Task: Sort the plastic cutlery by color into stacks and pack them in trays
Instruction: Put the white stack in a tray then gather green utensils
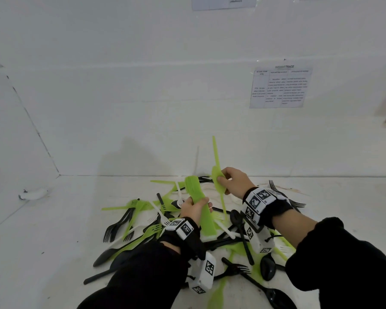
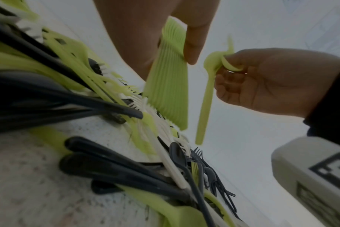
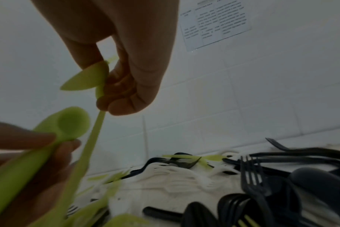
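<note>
My left hand (image 1: 195,207) grips a thick nested stack of green spoons (image 1: 201,208) by the handles, bowls pointing up and away. In the left wrist view the stack (image 2: 167,92) stands under my thumb. Just right of it, my right hand (image 1: 224,181) pinches two crossed green spoons (image 1: 217,181) by their bowls, one handle pointing up and one down. The right wrist view shows those spoons (image 3: 85,81) in my fingers, beside the stack (image 3: 68,122). Below both hands lies a mixed pile of green, black and white cutlery (image 1: 143,221) on the white table (image 1: 42,241).
A white tiled wall rises right behind the pile, with a printed sheet (image 1: 280,88) on it. A side wall closes the left. A small white object (image 1: 32,194) lies at the far left by the wall. Black forks and spoons (image 1: 267,267) spread under my right wrist.
</note>
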Action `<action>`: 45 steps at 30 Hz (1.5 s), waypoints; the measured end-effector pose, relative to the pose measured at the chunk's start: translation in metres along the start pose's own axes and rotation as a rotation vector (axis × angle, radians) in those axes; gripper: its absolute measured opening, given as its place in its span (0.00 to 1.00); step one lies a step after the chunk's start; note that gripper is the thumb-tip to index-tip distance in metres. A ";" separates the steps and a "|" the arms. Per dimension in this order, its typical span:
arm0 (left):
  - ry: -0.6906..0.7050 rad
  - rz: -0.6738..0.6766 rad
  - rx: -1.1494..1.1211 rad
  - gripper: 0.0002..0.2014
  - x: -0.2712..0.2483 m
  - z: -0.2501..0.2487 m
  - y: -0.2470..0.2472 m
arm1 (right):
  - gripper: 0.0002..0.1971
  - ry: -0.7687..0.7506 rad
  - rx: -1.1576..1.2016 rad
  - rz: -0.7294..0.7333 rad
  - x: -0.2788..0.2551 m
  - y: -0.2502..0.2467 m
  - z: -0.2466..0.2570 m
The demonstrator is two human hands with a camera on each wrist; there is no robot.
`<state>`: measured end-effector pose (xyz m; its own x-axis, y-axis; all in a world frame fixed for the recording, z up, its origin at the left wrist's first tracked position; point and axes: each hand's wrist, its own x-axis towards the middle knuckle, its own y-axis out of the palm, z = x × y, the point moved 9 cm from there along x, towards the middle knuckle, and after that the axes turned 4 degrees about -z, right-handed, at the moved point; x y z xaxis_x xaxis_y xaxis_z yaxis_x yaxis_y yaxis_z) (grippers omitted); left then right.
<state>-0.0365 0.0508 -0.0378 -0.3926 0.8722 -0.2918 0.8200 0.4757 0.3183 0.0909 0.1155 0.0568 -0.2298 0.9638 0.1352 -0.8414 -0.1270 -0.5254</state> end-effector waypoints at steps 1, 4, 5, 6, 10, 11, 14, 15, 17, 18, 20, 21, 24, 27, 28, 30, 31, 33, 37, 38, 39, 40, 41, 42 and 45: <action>0.009 0.003 0.009 0.06 -0.001 -0.001 0.002 | 0.03 0.020 -0.014 0.027 -0.004 0.005 0.001; 0.006 0.073 0.025 0.03 -0.009 -0.003 0.011 | 0.05 0.090 -0.003 0.015 -0.010 0.015 -0.003; -0.005 0.106 0.003 0.02 -0.013 -0.003 0.015 | 0.06 0.117 -0.005 0.003 -0.012 0.017 -0.005; -0.015 0.131 -0.015 0.03 -0.017 -0.003 0.017 | 0.08 0.135 -0.002 0.002 -0.012 0.019 -0.007; 0.007 0.166 0.010 0.10 -0.028 -0.004 0.015 | 0.10 0.145 -0.055 0.090 -0.017 0.032 -0.009; 0.021 0.164 0.035 0.09 -0.029 -0.005 0.012 | 0.09 0.139 -0.050 0.114 -0.018 0.035 -0.008; 0.018 0.156 0.077 0.09 -0.032 -0.004 0.007 | 0.07 0.153 0.074 0.115 -0.025 0.036 -0.004; 0.014 0.152 0.080 0.10 -0.032 -0.003 0.005 | 0.09 0.176 0.125 0.099 -0.027 0.033 -0.005; 0.002 0.139 0.075 0.08 -0.031 -0.001 0.002 | 0.13 0.164 0.117 0.056 -0.025 0.024 -0.005; -0.008 0.135 0.057 0.07 -0.031 -0.001 0.001 | 0.14 0.128 0.070 0.039 -0.023 0.018 -0.005; -0.018 0.133 0.029 0.07 -0.031 0.000 -0.001 | 0.15 0.074 0.067 -0.008 -0.019 0.004 -0.009; -0.015 0.133 0.022 0.08 -0.030 0.000 -0.001 | 0.13 0.064 0.133 -0.044 -0.018 -0.003 -0.011; 0.002 0.108 0.021 0.08 -0.028 -0.003 -0.007 | 0.12 0.039 0.365 -0.188 -0.020 -0.028 -0.020; 0.000 0.048 0.022 0.05 -0.024 -0.001 -0.016 | 0.20 0.096 0.493 -0.245 -0.018 -0.040 -0.033; 0.001 0.031 0.022 0.05 -0.023 -0.001 -0.018 | 0.21 0.101 0.480 -0.242 -0.016 -0.041 -0.034; -0.002 0.022 0.025 0.04 -0.021 0.000 -0.020 | 0.21 0.042 0.323 -0.194 -0.015 -0.043 -0.025; -0.004 0.030 0.030 0.04 -0.022 -0.001 -0.019 | 0.20 -0.006 0.212 -0.135 -0.016 -0.039 -0.018; -0.021 0.080 0.047 0.04 -0.027 -0.002 -0.013 | 0.18 -0.077 0.024 0.010 -0.020 -0.021 -0.006; -0.071 0.252 0.121 0.06 -0.042 0.005 0.009 | 0.13 -0.078 -0.029 0.135 -0.028 0.014 -0.005; -0.075 0.266 0.123 0.06 -0.044 0.007 0.011 | 0.12 -0.063 0.011 0.112 -0.028 0.018 -0.006; -0.068 0.268 0.119 0.05 -0.044 0.007 0.012 | 0.11 -0.042 0.046 0.084 -0.026 0.021 -0.009; -0.050 0.261 0.117 0.04 -0.044 0.005 0.012 | 0.10 -0.016 0.074 0.067 -0.025 0.025 -0.012; -0.033 0.249 0.123 0.04 -0.044 0.003 0.010 | 0.09 0.017 0.097 0.069 -0.024 0.030 -0.015; -0.020 0.239 0.130 0.05 -0.043 0.001 0.008 | 0.09 0.046 0.118 0.079 -0.024 0.035 -0.018; -0.026 0.260 0.115 0.07 -0.043 0.001 0.004 | 0.09 0.097 0.158 0.066 -0.022 0.043 -0.023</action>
<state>-0.0161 0.0153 -0.0249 -0.1529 0.9593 -0.2374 0.9342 0.2186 0.2820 0.0715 0.0941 0.0120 -0.2453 0.9692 0.0197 -0.8943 -0.2184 -0.3905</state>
